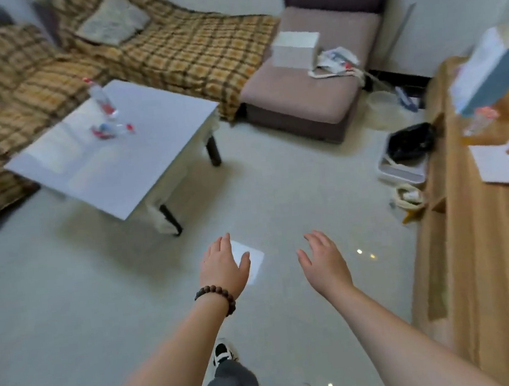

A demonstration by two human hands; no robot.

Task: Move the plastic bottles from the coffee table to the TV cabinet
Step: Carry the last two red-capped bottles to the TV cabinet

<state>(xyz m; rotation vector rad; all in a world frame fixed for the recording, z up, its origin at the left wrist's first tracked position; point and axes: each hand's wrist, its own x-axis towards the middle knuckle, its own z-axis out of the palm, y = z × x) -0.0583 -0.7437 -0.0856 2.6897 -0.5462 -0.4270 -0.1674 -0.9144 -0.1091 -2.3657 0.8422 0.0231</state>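
Glossy white coffee table (pixel 139 159) bears two clear plastic bottles (pixel 102 98); left hand (pixel 222 265) and right hand (pixel 325 259) spread empty.

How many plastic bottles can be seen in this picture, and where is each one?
3. One upright bottle and one lying bottle are on the coffee table. A third, blurred bottle is on the TV cabinet. Others may be hidden out of view.

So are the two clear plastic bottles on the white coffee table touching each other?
Cannot tell. In the blurred head view the upright bottle and the lying bottle sit very close together, with no plain gap or contact.
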